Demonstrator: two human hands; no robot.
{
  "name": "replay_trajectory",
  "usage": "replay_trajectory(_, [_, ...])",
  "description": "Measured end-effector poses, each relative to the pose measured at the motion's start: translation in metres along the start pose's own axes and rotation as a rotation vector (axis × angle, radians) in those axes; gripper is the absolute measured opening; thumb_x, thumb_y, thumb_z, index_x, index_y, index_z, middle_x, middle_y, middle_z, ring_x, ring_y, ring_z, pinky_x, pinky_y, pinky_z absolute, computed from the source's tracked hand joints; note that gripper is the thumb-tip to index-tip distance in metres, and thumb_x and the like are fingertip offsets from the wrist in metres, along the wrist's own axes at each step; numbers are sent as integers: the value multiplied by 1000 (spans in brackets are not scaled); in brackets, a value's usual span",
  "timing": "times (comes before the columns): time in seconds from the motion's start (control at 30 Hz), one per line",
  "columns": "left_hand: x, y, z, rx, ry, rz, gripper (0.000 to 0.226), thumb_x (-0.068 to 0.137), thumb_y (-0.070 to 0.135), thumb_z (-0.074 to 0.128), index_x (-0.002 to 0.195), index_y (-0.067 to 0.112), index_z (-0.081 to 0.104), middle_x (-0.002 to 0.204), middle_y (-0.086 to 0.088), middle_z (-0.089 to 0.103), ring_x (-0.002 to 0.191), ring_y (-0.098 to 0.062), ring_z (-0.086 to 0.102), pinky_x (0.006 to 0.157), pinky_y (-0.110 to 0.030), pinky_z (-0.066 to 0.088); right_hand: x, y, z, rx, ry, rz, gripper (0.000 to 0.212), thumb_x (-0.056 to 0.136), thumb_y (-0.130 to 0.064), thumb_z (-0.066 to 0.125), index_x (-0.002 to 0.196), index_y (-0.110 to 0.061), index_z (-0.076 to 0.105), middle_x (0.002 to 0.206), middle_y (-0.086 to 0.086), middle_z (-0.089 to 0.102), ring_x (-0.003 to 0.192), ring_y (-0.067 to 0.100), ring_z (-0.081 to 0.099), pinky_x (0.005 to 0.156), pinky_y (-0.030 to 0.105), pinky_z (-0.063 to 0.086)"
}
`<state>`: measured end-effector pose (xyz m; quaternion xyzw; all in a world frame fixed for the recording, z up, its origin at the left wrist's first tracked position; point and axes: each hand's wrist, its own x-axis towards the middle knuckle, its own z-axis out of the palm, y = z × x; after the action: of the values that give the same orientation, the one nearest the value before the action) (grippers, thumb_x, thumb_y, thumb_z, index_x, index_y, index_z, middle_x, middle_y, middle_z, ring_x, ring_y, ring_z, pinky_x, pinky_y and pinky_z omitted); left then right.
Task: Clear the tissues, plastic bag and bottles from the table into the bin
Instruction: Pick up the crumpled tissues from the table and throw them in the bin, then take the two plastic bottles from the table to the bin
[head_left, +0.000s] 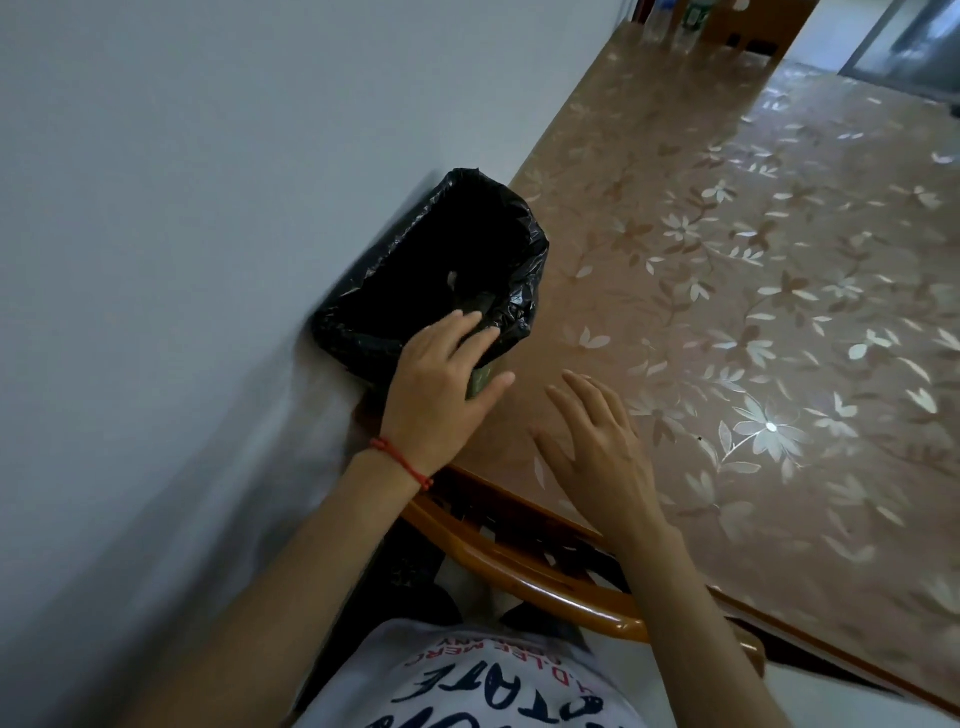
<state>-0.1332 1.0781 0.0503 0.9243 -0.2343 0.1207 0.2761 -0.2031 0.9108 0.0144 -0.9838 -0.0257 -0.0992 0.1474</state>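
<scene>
Our left hand (441, 384) has its grip curled over a dark greenish thing (480, 382), most likely a bottle, though too little shows to be sure. It sits at the near rim of the bin (363, 291), which is lined in black and stands at centre left of the frame, against the wall. The thing's long axis seems to point up and into the bin's mouth. Right of it, our right hand (597, 447) hovers with fingers spread over the table (727, 260), holding nothing. At the upper right, more bottles (675, 21) stand at the table's far end, well apart from both hands.

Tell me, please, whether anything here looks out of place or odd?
Nothing spilled or damaged. The left hand holds a greenish object at the black-lined bin; bottles remain at the table's far end.
</scene>
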Motion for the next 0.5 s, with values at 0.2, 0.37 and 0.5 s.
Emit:
replay_trajectory(0.2, [-24, 4, 29, 256, -107, 267, 45, 87, 37, 44, 119, 8, 57, 128, -15, 57, 124, -29, 49, 105, -46, 35, -33, 11, -4, -42, 14, 162, 53, 89, -46, 38, 122, -8, 55, 133, 15, 52, 126, 30, 46, 99, 42, 42])
replay_trajectory(0.37, [-32, 11, 47, 238, -227, 310, 48, 87, 38, 42, 120, 5, 56, 128, -17, 56, 122, -32, 50, 103, -47, 35, -69, 25, -14, -87, 55, 355, 54, 88, -48, 36, 122, -9, 54, 131, 17, 54, 121, 33, 50, 94, 48, 46])
replay_trajectory(0.5, [-31, 24, 58, 218, -321, 354, 52, 87, 40, 39, 122, 4, 55, 128, -18, 56, 121, -34, 50, 102, -49, 37, -103, 38, -23, -73, 98, 479, 54, 88, -45, 36, 121, -6, 54, 128, 19, 55, 117, 36, 52, 88, 51, 51])
